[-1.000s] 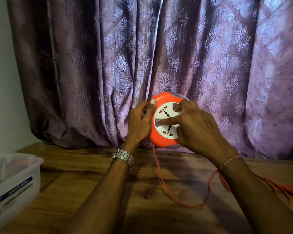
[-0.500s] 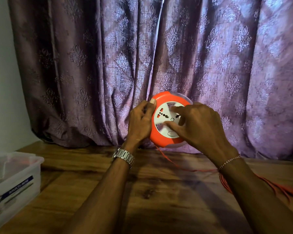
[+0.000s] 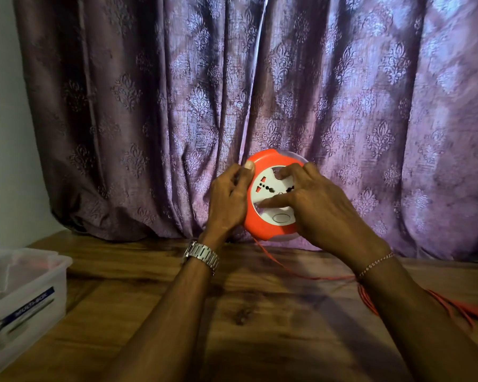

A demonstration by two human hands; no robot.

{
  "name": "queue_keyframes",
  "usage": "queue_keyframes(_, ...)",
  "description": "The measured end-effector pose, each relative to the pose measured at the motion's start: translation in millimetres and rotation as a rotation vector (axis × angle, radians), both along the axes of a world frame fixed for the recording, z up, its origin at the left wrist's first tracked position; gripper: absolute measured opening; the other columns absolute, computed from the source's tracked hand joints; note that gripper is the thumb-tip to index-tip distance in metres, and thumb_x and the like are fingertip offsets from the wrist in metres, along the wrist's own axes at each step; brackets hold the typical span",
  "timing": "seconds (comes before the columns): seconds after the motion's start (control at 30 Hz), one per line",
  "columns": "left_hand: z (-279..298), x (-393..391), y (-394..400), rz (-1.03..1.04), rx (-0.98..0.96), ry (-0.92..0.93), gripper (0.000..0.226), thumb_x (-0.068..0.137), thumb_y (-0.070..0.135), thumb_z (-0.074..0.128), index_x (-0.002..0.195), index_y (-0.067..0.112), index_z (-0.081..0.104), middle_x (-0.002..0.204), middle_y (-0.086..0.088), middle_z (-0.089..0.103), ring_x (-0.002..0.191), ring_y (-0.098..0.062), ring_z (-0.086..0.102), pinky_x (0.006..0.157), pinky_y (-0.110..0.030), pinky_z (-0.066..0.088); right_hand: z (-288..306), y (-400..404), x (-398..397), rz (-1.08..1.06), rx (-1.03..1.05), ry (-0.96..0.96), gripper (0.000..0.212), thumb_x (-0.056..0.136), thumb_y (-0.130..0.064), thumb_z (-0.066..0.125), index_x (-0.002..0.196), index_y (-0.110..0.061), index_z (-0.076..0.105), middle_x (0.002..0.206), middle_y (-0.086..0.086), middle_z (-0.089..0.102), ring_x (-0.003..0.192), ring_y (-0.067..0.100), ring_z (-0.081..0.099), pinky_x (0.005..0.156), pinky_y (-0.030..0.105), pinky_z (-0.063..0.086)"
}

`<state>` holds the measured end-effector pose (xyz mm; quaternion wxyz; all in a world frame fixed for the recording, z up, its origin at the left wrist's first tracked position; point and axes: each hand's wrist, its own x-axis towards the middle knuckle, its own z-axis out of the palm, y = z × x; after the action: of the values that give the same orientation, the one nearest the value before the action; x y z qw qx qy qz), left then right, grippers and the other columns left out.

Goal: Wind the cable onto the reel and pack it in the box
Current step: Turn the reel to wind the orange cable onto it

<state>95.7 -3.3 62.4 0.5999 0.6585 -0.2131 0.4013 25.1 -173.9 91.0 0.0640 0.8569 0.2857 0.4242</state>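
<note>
**Winding the cable: reel held upright over the table**

Wooden table (image 3: 260, 326) fills the foreground, its grain running towards a patterned purple curtain (image 3: 342, 92) at the far edge. At the table's left edge stands a translucent plastic box (image 3: 25, 293), lidless as far as can be told. Near the right edge lies the loose run of thin orange cable (image 3: 301, 274), gathered in strands and rising in a single line to the reel (image 3: 265, 227). The reel, an orange disc with a white socket face, is held on edge above the table's far side. The left hand (image 3: 226, 199) grips its rim, thumb curled over the front. The right hand (image 3: 315, 205) lies on the socket face, fingers bent into its recesses, apparently to turn the hub. The reel looks light, rigid and smooth-sided, so the rim is the secure hold; the cable is limp and likely to tangle unless guided in.
</note>
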Motion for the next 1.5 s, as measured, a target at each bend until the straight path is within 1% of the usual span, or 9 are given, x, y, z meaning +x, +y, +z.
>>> queue_keyframes(0.1, 0, -2, -1, 0.017, 0.013, 0.002, 0.041, 0.097, 0.045, 0.054, 0.062, 0.026, 0.045, 0.054, 0.01, 0.048, 0.059, -0.011, 0.041, 0.057, -0.038, 0.036, -2, 0, -1, -0.017, 0.018, -0.074, 0.044, 0.069, -0.028, 0.074, 0.106, -0.051, 0.068, 0.116, 0.004, 0.057, 0.104, 0.029, 0.055, 0.069, 0.034, 0.048)
queue_keyframes(0.27, 0, -6, -3, 0.03, 0.028, -0.005, 0.042, 0.098, 0.045, 0.052, 0.065, 0.022, 0.044, 0.061, 0.002, 0.048, 0.063, -0.015, 0.044, 0.061, -0.05, 0.042, -6, 2, -3, -0.078, 0.154, -0.042, 0.054, 0.067, -0.038, 0.058, 0.117, -0.055, 0.058, 0.104, 0.004, 0.058, 0.097, 0.029, 0.06, 0.065, 0.036, 0.049)
queue_keyframes(0.47, 0, -6, -2, -0.002, 0.004, 0.0, 0.041, 0.098, 0.043, 0.053, 0.065, 0.021, 0.042, 0.061, -0.002, 0.045, 0.063, -0.015, 0.04, 0.057, -0.044, 0.036, -5, 1, 3, -0.18, 0.332, -0.142, 0.07, 0.063, -0.083, 0.041, 0.123, -0.05, 0.057, 0.08, -0.001, 0.074, 0.082, 0.029, 0.068, 0.064, 0.033, 0.049)
queue_keyframes(0.6, -1, -6, -3, 0.003, 0.004, 0.005, 0.043, 0.1, 0.041, 0.054, 0.064, 0.021, 0.042, 0.059, 0.002, 0.045, 0.061, -0.014, 0.04, 0.056, -0.038, 0.035, -1, 0, -2, -0.141, 0.273, -0.164, 0.057, 0.073, -0.071, 0.054, 0.119, -0.04, 0.064, 0.079, -0.003, 0.073, 0.084, 0.027, 0.065, 0.06, 0.032, 0.048)
queue_keyframes(0.73, 0, -4, -2, -0.006, -0.001, 0.009, 0.043, 0.099, 0.042, 0.054, 0.063, 0.021, 0.042, 0.057, 0.007, 0.045, 0.059, -0.012, 0.039, 0.056, -0.034, 0.033, 5, -4, -7, 0.04, 0.181, -0.112, 0.022, 0.081, -0.027, 0.065, 0.102, -0.031, 0.071, 0.101, -0.004, 0.066, 0.099, 0.025, 0.052, 0.057, 0.035, 0.049)
queue_keyframes(0.83, 1, -5, -1, -0.024, -0.011, 0.008, 0.041, 0.098, 0.043, 0.053, 0.064, 0.021, 0.042, 0.059, 0.003, 0.045, 0.061, -0.015, 0.039, 0.058, -0.038, 0.033, 7, -6, -4, 0.08, 0.08, 0.024, 0.041, 0.076, -0.005, 0.063, 0.098, -0.038, 0.071, 0.125, -0.005, 0.057, 0.114, 0.022, 0.043, 0.063, 0.033, 0.047)
queue_keyframes(1.0, 1, -5, -1, -0.006, -0.009, 0.009, 0.042, 0.098, 0.043, 0.053, 0.064, 0.021, 0.043, 0.062, -0.004, 0.047, 0.064, -0.017, 0.042, 0.059, -0.049, 0.038, 6, -2, -5, 0.05, -0.003, 0.068, 0.051, 0.071, -0.012, 0.071, 0.108, -0.047, 0.068, 0.135, -0.002, 0.049, 0.123, 0.024, 0.041, 0.071, 0.033, 0.045)
queue_keyframes(1.23, 0, -3, -1, 0.016, 0.026, 0.005, 0.042, 0.099, 0.044, 0.053, 0.063, 0.024, 0.044, 0.059, 0.007, 0.045, 0.063, -0.016, 0.041, 0.06, -0.042, 0.035, 3, 0, -6, -0.022, -0.008, 0.037, 0.046, 0.068, -0.031, 0.068, 0.108, -0.053, 0.065, 0.132, -0.001, 0.051, 0.117, 0.028, 0.047, 0.069, 0.037, 0.048)
queue_keyframes(1.5, 0, -4, -4, 0.062, 0.059, -0.009, 0.042, 0.097, 0.047, 0.053, 0.061, 0.026, 0.046, 0.054, 0.01, 0.049, 0.059, -0.009, 0.042, 0.059, -0.041, 0.039, 2, 2, -13, -0.077, 0.079, -0.016, 0.052, 0.072, -0.019, 0.062, 0.107, -0.056, 0.064, 0.117, 0.0, 0.057, 0.097, 0.027, 0.061, 0.071, 0.037, 0.048)
